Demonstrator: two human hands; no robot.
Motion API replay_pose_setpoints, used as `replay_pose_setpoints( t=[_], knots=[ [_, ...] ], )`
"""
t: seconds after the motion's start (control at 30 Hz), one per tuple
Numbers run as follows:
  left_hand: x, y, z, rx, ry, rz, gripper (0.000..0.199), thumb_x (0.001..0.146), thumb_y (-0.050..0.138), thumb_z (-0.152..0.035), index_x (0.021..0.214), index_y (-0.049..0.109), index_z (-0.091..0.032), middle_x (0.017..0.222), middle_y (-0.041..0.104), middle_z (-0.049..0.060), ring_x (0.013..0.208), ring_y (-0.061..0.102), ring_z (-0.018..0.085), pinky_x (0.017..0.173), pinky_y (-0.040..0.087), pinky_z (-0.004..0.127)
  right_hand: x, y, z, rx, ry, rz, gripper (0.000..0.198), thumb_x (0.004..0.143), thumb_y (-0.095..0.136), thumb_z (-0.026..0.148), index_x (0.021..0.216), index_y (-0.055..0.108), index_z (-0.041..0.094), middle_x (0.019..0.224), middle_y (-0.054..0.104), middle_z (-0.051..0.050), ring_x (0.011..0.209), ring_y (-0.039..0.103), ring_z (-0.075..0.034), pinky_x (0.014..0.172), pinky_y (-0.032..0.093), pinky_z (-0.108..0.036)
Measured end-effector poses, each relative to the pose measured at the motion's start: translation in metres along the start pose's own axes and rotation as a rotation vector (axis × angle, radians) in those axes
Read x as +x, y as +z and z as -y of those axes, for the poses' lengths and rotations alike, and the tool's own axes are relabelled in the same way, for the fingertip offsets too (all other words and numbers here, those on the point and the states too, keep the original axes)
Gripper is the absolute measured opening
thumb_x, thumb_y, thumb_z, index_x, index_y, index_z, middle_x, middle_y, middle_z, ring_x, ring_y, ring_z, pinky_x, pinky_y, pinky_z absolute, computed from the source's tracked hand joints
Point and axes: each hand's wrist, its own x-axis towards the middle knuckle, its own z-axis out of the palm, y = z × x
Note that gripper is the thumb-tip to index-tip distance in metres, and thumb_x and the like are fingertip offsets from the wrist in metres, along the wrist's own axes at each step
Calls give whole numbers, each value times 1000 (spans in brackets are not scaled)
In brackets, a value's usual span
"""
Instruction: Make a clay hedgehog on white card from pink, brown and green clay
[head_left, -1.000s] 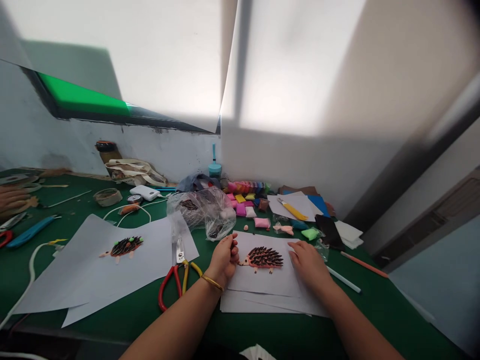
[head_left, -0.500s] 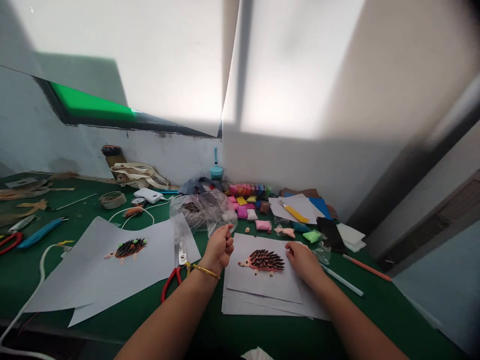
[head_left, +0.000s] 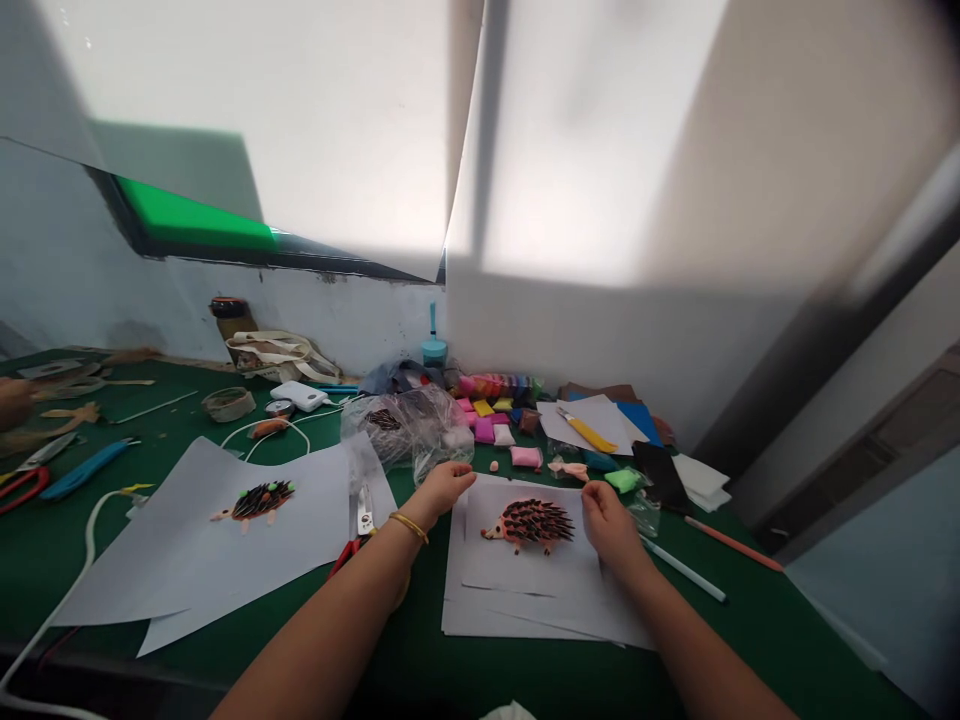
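Note:
A white paper sheet (head_left: 517, 572) bears a clay hedgehog (head_left: 534, 524) with a pink body and dark spines. My left hand (head_left: 448, 486), a gold bangle at its wrist, pinches the sheet's far left corner. Closed at the far right corner is my right hand (head_left: 604, 515), its fingertips on the paper edge. Below lie more white sheets (head_left: 480, 618), partly covered. To the left, a second hedgehog (head_left: 259, 502) with green and orange bits sits on another white sheet (head_left: 292, 550). Red-handled scissors (head_left: 365, 512) lie by my left forearm, which hides part of them.
Clay packets (head_left: 526, 457), a plastic bag (head_left: 409, 430) and a yellow cutter (head_left: 592, 433) lie behind the sheets. To the right are a white pen (head_left: 686, 570) and an orange pencil (head_left: 735, 543). Another person's hand (head_left: 13, 402) shows at far left, above blue pliers-like tool (head_left: 88, 468).
My left hand has come down and right onto the sheet's corner. The hedgehog's sheet now has its far edge slightly raised. Another person's hand has appeared at far left.

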Motion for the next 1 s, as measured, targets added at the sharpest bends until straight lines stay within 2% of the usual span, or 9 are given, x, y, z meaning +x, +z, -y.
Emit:
replay_pose_setpoints(
  t=[0.07, 0.2, 0.33, 0.53, 0.73, 1.0],
  knots=[
    [2, 0, 3, 91, 23, 23, 24, 66, 68, -32, 82, 71, -14, 63, 60, 2, 58, 49, 14, 52, 33, 23, 2, 1, -4, 86, 36, -26, 22, 84, 40, 42, 87, 50, 23, 77, 58, -1, 73, 53, -20, 67, 39, -30],
    [2, 1, 4, 138, 11, 55, 13, 61, 70, -28, 63, 69, -15, 59, 59, 1, 57, 48, 14, 54, 32, 24, 6, 4, -10, 280, 87, -81, 24, 79, 48, 44, 85, 52, 22, 74, 56, 0, 70, 51, -18, 66, 40, -29],
    [-2, 2, 1, 102, 30, 74, 17, 65, 66, -32, 69, 69, -15, 61, 59, 0, 58, 46, 13, 54, 33, 24, 5, 4, -8, 430, 149, -87, 25, 77, 52, 46, 85, 52, 22, 72, 54, 2, 65, 50, -16, 60, 41, -27],
    [-11, 7, -2, -127, 65, 8, 25, 65, 66, -38, 72, 67, -14, 62, 56, 0, 55, 43, 11, 52, 30, 23, -3, -1, 4, 751, 341, 37, 35, 71, 62, 49, 94, 54, 23, 68, 60, 2, 55, 53, -15, 49, 41, -26],
    [-19, 10, -1, -345, 44, -20, 32, 65, 67, -43, 78, 65, -14, 57, 50, -3, 48, 33, 7, 47, 23, 22, -5, 2, 0, 847, 332, 90, 41, 69, 67, 43, 103, 56, 23, 66, 61, 3, 54, 54, -13, 52, 42, -25],
    [-21, 11, 13, -500, -47, 54, 42, 63, 69, -51, 85, 59, -16, 49, 33, -9, 40, 23, 4, 40, 12, 21, -4, 3, -2, 845, 314, 88, 44, 67, 70, 42, 105, 57, 22, 64, 59, 3, 54, 53, -13, 50, 39, -23]
  ],
)
